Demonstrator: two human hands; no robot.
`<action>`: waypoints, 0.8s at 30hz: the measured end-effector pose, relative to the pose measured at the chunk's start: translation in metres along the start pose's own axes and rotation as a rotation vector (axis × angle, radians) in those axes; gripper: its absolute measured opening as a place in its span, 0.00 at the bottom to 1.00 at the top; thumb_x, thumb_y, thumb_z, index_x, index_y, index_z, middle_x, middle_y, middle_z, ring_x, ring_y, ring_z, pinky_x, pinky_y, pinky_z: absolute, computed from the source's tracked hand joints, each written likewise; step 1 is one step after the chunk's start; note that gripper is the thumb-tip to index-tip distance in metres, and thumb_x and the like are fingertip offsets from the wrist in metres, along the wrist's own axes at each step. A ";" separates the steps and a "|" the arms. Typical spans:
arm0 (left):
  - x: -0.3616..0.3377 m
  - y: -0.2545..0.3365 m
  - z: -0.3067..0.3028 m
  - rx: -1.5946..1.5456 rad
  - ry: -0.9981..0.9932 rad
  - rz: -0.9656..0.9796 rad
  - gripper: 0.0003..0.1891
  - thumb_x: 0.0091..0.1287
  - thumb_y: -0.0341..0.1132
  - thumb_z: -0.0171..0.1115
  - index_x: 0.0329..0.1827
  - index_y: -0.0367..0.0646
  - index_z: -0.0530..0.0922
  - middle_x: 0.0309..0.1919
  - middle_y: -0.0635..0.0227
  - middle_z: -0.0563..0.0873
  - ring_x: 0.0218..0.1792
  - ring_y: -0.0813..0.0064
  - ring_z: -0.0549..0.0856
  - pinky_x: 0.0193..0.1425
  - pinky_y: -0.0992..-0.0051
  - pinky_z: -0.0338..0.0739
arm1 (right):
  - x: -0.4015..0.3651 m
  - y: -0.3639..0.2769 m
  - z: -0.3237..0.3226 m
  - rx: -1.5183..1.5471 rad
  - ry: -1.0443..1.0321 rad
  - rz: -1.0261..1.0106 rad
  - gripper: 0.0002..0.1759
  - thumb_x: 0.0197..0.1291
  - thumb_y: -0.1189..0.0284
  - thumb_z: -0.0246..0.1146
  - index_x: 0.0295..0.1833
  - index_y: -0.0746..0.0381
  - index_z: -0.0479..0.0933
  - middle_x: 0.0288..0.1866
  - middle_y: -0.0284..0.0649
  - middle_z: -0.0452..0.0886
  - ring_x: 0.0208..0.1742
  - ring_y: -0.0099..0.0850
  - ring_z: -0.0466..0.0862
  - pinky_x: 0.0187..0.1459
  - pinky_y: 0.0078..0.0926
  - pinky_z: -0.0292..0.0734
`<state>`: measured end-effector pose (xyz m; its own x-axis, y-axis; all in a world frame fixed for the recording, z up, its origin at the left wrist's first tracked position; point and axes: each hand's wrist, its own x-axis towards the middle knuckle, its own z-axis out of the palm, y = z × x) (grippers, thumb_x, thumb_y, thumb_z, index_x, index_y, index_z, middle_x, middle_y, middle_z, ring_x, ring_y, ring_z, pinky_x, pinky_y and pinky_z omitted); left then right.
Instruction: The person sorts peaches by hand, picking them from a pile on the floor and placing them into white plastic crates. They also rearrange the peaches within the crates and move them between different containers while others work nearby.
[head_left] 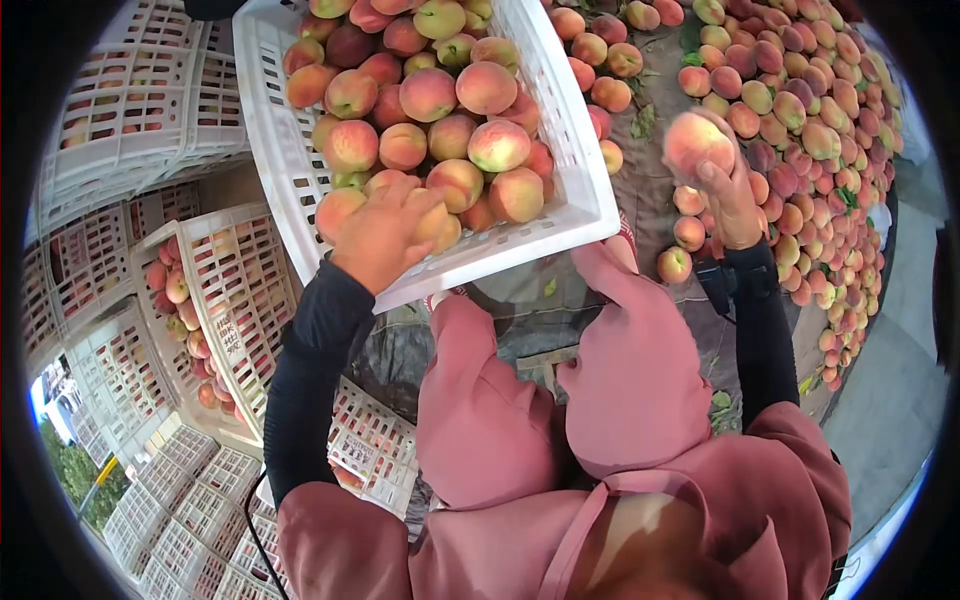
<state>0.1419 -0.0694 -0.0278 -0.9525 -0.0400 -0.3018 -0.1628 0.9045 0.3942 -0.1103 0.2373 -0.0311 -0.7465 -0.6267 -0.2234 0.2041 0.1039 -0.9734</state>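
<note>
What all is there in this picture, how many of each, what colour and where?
Front crate: one, white, before the knees
Crated peaches: dozens, red-yellow, in it
Held peach: one, red-yellow, in right hand
Loose peaches: too many to count, red-yellow, ground at right
Other crates: many, whitish, stacked left
Sheet: dark, underfoot
Leaves: several, green, among loose peaches
Clothes: pink, on the person
Sleeves: two, black, on forearms
Hands: two, bare; left on crated peaches, right raised

Pink outfit, black sleeves, black wristband
</note>
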 end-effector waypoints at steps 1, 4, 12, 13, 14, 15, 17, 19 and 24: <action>-0.003 0.006 -0.003 -0.006 0.035 0.016 0.30 0.50 0.30 0.70 0.59 0.47 0.71 0.58 0.58 0.74 0.58 0.56 0.76 0.60 0.63 0.71 | 0.002 -0.023 0.017 0.027 -0.157 -0.110 0.36 0.54 0.63 0.67 0.66 0.60 0.63 0.55 0.36 0.73 0.54 0.26 0.77 0.55 0.26 0.75; -0.025 0.011 -0.013 -0.063 0.064 -0.054 0.26 0.49 0.30 0.70 0.54 0.45 0.73 0.57 0.58 0.75 0.58 0.57 0.75 0.60 0.62 0.72 | 0.011 -0.046 0.070 -0.019 -0.476 -0.101 0.37 0.49 0.68 0.71 0.65 0.61 0.64 0.56 0.37 0.73 0.56 0.27 0.76 0.58 0.27 0.72; -0.049 0.009 -0.005 -0.185 0.199 -0.071 0.17 0.50 0.25 0.66 0.44 0.40 0.74 0.57 0.61 0.76 0.58 0.56 0.75 0.60 0.64 0.71 | 0.044 0.023 0.164 -0.659 -1.005 -0.057 0.35 0.55 0.60 0.65 0.67 0.63 0.65 0.47 0.52 0.80 0.48 0.42 0.82 0.51 0.34 0.76; -0.047 0.007 -0.005 -0.153 0.206 -0.031 0.17 0.51 0.26 0.66 0.45 0.41 0.74 0.56 0.59 0.77 0.57 0.55 0.75 0.60 0.63 0.71 | 0.046 0.030 0.168 -0.828 -0.993 -0.083 0.34 0.55 0.61 0.64 0.66 0.63 0.66 0.46 0.54 0.81 0.48 0.45 0.82 0.50 0.37 0.76; -0.046 0.007 -0.005 -0.123 0.210 0.009 0.18 0.51 0.27 0.66 0.46 0.41 0.74 0.55 0.58 0.78 0.57 0.55 0.76 0.59 0.63 0.71 | 0.047 0.029 0.170 -0.833 -0.990 -0.076 0.34 0.55 0.61 0.64 0.66 0.63 0.66 0.46 0.54 0.81 0.48 0.45 0.82 0.50 0.37 0.76; -0.043 0.009 -0.006 -0.133 0.207 0.014 0.18 0.51 0.27 0.66 0.46 0.41 0.74 0.55 0.58 0.78 0.57 0.55 0.76 0.59 0.63 0.71 | 0.047 0.027 0.171 -0.836 -0.976 -0.113 0.33 0.54 0.62 0.64 0.65 0.62 0.68 0.45 0.54 0.82 0.47 0.47 0.82 0.50 0.38 0.76; -0.033 0.019 -0.008 -0.228 0.217 -0.051 0.22 0.53 0.30 0.67 0.53 0.41 0.74 0.54 0.55 0.78 0.57 0.53 0.76 0.60 0.63 0.71 | 0.045 0.022 0.174 -0.858 -0.941 -0.158 0.31 0.53 0.61 0.64 0.62 0.62 0.71 0.43 0.51 0.83 0.45 0.47 0.83 0.48 0.41 0.76; -0.018 0.032 -0.003 -0.253 0.236 -0.016 0.25 0.55 0.32 0.68 0.57 0.41 0.73 0.55 0.54 0.78 0.57 0.53 0.76 0.60 0.63 0.71 | 0.045 0.029 0.180 -0.902 -0.899 -0.142 0.31 0.51 0.58 0.65 0.58 0.63 0.73 0.41 0.50 0.83 0.42 0.46 0.83 0.46 0.40 0.77; -0.005 0.020 0.016 -0.237 0.135 0.001 0.28 0.60 0.39 0.65 0.64 0.44 0.71 0.61 0.53 0.76 0.62 0.54 0.74 0.64 0.63 0.67 | 0.050 -0.002 0.143 -0.703 -0.914 -0.107 0.21 0.63 0.68 0.58 0.59 0.67 0.71 0.42 0.42 0.83 0.45 0.31 0.82 0.50 0.28 0.74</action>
<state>0.1479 -0.0442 -0.0321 -0.9757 -0.1097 -0.1896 -0.2027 0.7803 0.5917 -0.0580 0.0954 -0.0331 0.0565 -0.9529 -0.2980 -0.4435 0.2435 -0.8626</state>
